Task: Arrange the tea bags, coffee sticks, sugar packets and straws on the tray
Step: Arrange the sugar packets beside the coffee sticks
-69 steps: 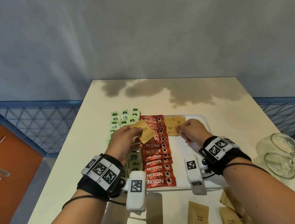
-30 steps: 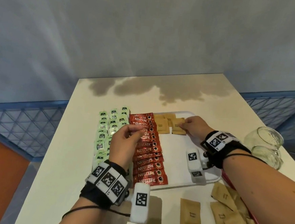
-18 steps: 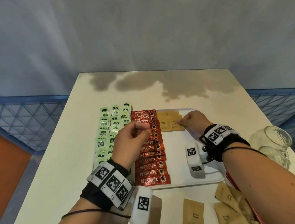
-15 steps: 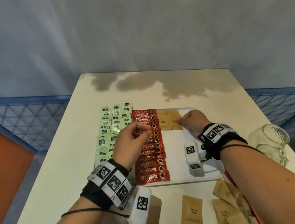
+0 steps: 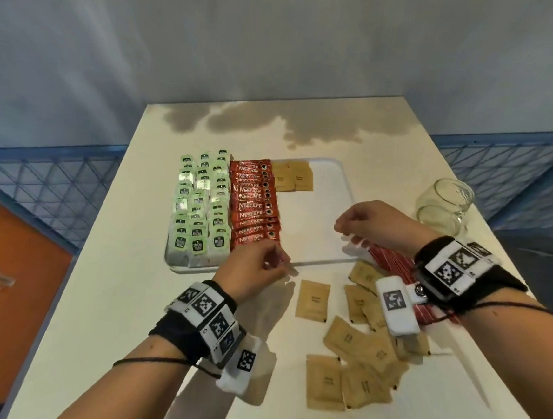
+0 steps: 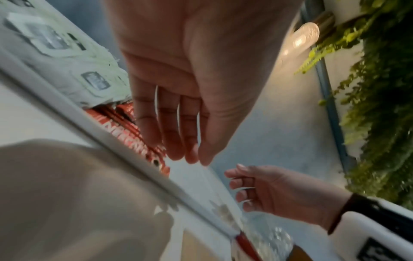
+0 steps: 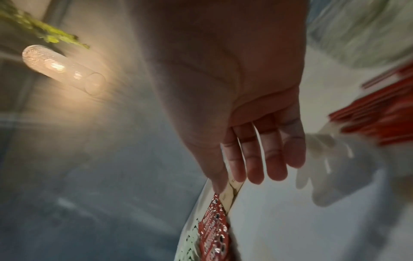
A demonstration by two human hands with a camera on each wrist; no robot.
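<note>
The left hand (image 5: 257, 274) hovers empty, fingers relaxed, at the tray's (image 5: 319, 232) lower edge; the right hand (image 5: 370, 225) hangs loose over its lower right. The cream table (image 5: 95, 310) meets a grey wall (image 5: 281, 44). Coffee sticks (image 5: 255, 204) lie crosswise, stacked toward frame top; loose sugar packets (image 5: 314, 300) scatter lower right.

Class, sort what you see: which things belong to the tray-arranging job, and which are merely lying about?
Job: tray, tea bags, coffee sticks, placed sugar packets, loose sugar packets, straws.
Lying about: glass jar, table.
</note>
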